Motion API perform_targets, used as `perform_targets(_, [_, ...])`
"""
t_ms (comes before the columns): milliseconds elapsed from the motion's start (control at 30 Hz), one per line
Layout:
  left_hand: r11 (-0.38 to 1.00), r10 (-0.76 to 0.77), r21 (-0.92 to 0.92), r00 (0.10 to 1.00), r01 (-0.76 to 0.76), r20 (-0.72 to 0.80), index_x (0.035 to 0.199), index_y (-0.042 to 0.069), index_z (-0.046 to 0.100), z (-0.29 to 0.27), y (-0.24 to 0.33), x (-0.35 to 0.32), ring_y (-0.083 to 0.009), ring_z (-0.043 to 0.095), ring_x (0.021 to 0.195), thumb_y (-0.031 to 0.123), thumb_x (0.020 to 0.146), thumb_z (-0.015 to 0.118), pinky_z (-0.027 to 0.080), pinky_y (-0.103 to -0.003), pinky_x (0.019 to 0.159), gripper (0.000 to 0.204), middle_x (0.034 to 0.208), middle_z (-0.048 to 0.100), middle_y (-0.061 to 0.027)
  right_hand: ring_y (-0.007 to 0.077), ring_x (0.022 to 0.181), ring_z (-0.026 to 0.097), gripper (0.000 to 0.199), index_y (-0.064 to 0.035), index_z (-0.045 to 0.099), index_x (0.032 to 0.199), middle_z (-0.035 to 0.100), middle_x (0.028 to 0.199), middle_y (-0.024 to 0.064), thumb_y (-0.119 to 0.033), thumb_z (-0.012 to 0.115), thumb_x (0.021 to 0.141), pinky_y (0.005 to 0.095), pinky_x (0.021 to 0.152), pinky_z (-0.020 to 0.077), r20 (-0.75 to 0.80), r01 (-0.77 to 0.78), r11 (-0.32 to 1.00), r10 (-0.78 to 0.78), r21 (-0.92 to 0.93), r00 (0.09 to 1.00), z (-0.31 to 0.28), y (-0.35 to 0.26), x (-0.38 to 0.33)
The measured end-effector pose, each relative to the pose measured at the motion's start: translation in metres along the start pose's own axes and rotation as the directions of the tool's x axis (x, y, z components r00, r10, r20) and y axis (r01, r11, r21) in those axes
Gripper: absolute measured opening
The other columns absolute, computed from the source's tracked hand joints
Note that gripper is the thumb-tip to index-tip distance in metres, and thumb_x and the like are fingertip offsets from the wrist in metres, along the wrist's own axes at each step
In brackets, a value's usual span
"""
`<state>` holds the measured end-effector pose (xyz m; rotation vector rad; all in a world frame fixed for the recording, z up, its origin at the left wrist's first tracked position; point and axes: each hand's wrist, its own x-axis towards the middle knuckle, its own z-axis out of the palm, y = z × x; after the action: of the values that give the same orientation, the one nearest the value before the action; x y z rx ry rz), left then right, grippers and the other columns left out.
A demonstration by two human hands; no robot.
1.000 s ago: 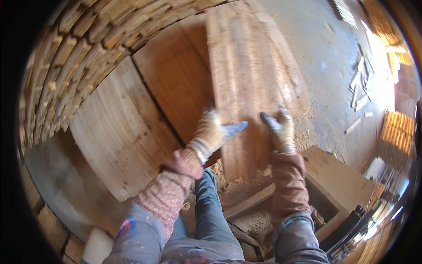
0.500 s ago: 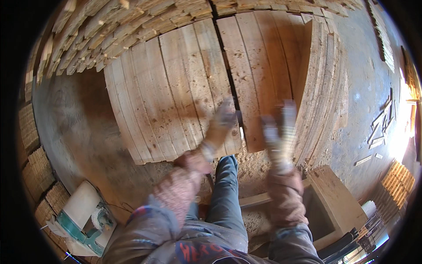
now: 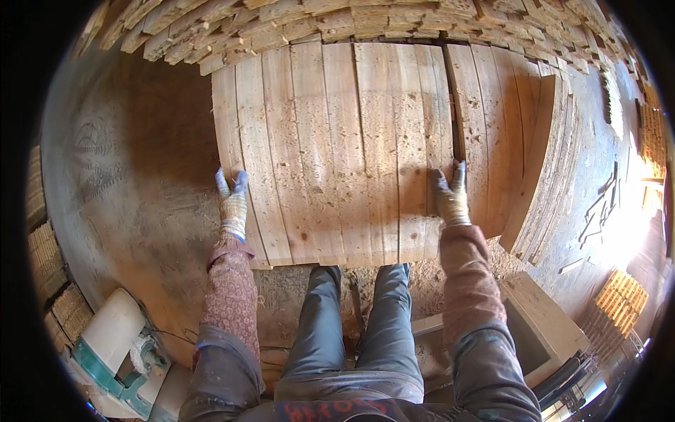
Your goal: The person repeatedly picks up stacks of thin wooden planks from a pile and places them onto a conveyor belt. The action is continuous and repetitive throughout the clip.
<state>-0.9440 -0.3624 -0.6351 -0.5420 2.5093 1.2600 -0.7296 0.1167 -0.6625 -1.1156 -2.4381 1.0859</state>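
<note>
Pale wooden planks lie side by side in front of me, flecked with sawdust. My left hand, in a knitted work glove, rests against the outer left edge of this row, fingers stretched and apart. At the row's right edge is my gloved right hand, thumb and fingers spread beside a dark gap. Whether its fingertips reach into that gap is hidden. Beyond the gap lie more planks, partly in shadow. Several boards stacked on top of one another rise at their right side.
A high stack of rough lumber runs along the far side. At lower left stands a white and green machine. A box-like metal frame is at lower right. Sawdust covers the floor near my legs; slatted wood stacks stand farther right.
My left hand has moved left, from the middle of the planks to their outer left edge. My right hand has settled at the gap. The view has shifted left, and my hands are farther apart.
</note>
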Motion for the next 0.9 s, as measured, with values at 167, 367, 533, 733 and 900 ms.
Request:
perform_targets(167, [0.987,-0.064,-0.148,0.998,0.067,0.023,0.159,0.002,0.030,-0.057,-0.016,-0.028,-0.0232,0.053,0.127,0.039,0.095,0.074,0.042,-0.035,0.109,0.087,0.142,0.057,-0.0149,0.0043,0.088,0.057,0.053,-0.0009,0.047,0.151,0.066,0.108,-0.0020,-0.015,0.065,0.103,0.0192,0.078,0.0489,0.244,-0.344,0.759,0.247,0.553,0.938,-0.027,-0.095,-0.032])
perform_targets(367, [0.797,-0.157,-0.583,0.986,0.157,0.051,0.158,0.002,0.035,-0.045,0.016,-0.084,-0.0107,0.057,0.108,0.025,0.093,0.080,0.048,-0.026,0.099,0.082,0.122,0.063,-0.0028,0.0118,0.099,0.061,0.067,-0.0036,0.051,0.147,0.068,0.112,0.0017,-0.025,0.080,0.091,0.0287,0.088,0.0516,0.435,-0.424,0.772,0.214,0.473,0.875,0.004,-0.076,-0.017])
perform_targets(533, [0.882,-0.124,-0.448,0.989,0.148,0.082,0.145,0.003,0.053,-0.031,0.004,-0.051,-0.0121,0.060,0.099,0.031,0.087,0.086,0.052,-0.029,0.088,0.072,0.114,0.065,-0.0011,0.0148,0.102,0.066,0.060,0.0014,0.064,0.129,0.072,0.115,0.0042,-0.031,0.087,0.084,0.0307,0.095,0.0519,0.662,-0.571,0.734,0.225,0.367,0.715,-0.012,-0.119,-0.009])
perform_targets(733, [0.867,-0.268,-0.320,0.898,0.383,0.349,0.118,0.002,0.072,-0.047,0.020,-0.065,-0.0142,0.065,0.091,0.031,0.079,0.091,0.056,-0.032,0.082,0.052,0.104,0.072,-0.0040,0.0174,0.109,0.066,0.065,0.0013,0.063,0.132,0.070,0.122,0.0073,-0.036,0.086,0.085,0.0323,0.098,0.0514,0.705,-0.617,0.676,0.201,0.403,0.680,-0.012,-0.152,-0.023])
perform_targets(900, [0.920,-0.169,-0.276,0.915,0.280,0.366,0.111,-0.001,0.074,-0.079,0.015,-0.128,-0.0148,0.069,0.092,0.037,0.083,0.085,0.057,-0.030,0.081,0.048,0.105,0.075,-0.0086,0.0188,0.107,0.068,0.060,0.0021,0.059,0.136,0.069,0.124,0.0157,-0.031,0.080,0.091,0.0333,0.092,0.0561,0.837,-0.658,0.660,0.080,0.363,0.542,0.025,-0.124,-0.004])
